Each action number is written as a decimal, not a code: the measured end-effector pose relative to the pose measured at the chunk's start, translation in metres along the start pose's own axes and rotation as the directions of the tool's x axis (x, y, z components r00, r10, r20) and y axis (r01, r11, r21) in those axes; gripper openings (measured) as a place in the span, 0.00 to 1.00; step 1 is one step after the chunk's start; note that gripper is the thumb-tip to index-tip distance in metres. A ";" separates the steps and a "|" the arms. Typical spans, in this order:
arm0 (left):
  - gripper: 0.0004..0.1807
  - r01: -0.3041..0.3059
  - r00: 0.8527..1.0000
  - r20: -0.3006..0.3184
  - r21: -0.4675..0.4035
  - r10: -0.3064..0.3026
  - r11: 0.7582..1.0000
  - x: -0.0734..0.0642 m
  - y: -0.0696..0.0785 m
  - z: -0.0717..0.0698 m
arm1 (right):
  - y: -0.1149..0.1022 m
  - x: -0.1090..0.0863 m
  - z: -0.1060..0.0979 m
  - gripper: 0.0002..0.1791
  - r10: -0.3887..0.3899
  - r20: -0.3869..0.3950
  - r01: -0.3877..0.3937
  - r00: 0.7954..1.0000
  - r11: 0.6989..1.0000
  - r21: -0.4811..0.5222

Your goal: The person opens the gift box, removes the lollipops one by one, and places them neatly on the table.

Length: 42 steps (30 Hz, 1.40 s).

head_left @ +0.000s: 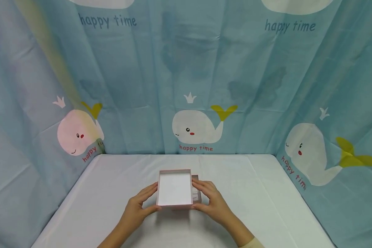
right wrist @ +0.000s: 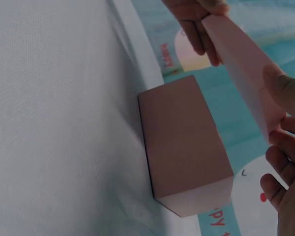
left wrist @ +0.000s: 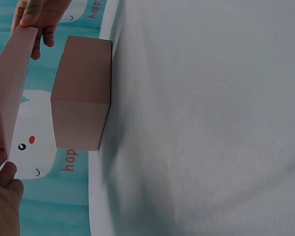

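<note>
Between both hands is a shallow pink box lid [head_left: 175, 187], its white inside facing up toward the head camera. My left hand [head_left: 136, 208] grips its left side, thumb at the near corner and fingers along the edge. Across from it, my right hand [head_left: 214, 203] holds the right side the same way. Both wrist views show the lid raised above a deeper pink box [right wrist: 187, 137], apart from it. That box stands on the table; from the head only its right strip shows, with something pale inside, and the lid hides the rest.
A white cloth covers the table [head_left: 105, 193]. Blue curtains [head_left: 136, 75] printed with whales hang along the back and both sides, meeting the table's edges.
</note>
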<state>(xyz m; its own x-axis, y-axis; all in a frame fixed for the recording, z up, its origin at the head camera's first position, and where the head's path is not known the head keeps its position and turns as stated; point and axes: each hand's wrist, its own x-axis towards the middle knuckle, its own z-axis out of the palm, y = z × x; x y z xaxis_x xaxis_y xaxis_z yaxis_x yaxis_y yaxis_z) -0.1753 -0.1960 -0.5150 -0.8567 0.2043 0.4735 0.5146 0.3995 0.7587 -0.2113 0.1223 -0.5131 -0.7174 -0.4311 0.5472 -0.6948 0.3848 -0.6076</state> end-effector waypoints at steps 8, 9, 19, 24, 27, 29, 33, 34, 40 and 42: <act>0.39 0.013 1.000 0.002 -0.015 -0.013 1.000 -0.004 -0.006 -0.015 | -0.005 0.010 0.011 0.43 -0.012 0.007 0.012 1.000 1.000 0.024; 0.39 0.018 1.000 0.002 -0.016 -0.018 1.000 -0.004 -0.007 -0.018 | -0.006 0.011 0.013 0.43 -0.003 0.012 0.002 1.000 1.000 0.028; 0.39 0.086 0.996 -0.025 0.058 -0.085 0.995 -0.016 -0.016 -0.045 | -0.017 0.030 0.036 0.42 0.050 0.103 -0.054 0.993 0.998 0.039; 0.39 0.111 0.994 -0.017 0.091 -0.110 0.990 -0.020 -0.019 -0.059 | -0.021 0.039 0.046 0.43 0.032 0.113 -0.033 0.993 0.999 0.011; 0.38 0.126 0.992 -0.009 0.094 -0.125 0.988 -0.022 -0.021 -0.069 | -0.025 0.045 0.054 0.42 0.038 0.115 -0.040 0.993 0.999 0.012; 0.38 0.139 0.990 -0.008 0.103 -0.139 0.985 -0.023 -0.023 -0.076 | -0.028 0.049 0.060 0.42 0.053 0.123 -0.056 0.991 0.998 0.022; 0.37 0.170 0.985 -0.011 0.127 -0.170 0.977 -0.026 -0.029 -0.090 | -0.036 0.058 0.073 0.43 0.083 0.135 -0.086 0.987 0.996 0.020; 0.37 0.180 0.984 -0.011 0.131 -0.180 0.975 -0.027 -0.030 -0.093 | -0.037 0.059 0.076 0.43 0.083 0.138 -0.085 0.987 0.996 0.009; 0.37 0.250 0.966 0.022 0.196 -0.259 0.948 -0.036 -0.041 -0.108 | -0.045 0.064 0.096 0.42 0.084 0.170 -0.074 0.982 0.995 -0.065; 0.37 0.268 0.959 0.033 0.219 -0.282 0.938 -0.039 -0.045 -0.113 | -0.048 0.065 0.103 0.42 0.103 0.190 -0.090 0.976 0.993 -0.074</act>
<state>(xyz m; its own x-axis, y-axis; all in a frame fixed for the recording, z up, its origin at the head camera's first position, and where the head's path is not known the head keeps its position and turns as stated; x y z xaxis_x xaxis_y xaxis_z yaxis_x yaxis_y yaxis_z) -0.1616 -0.3227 -0.5172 -0.9676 0.1126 0.2259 0.2457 0.6254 0.7406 -0.2196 -0.0081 -0.5073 -0.7621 -0.5362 0.3629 -0.6293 0.4817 -0.6098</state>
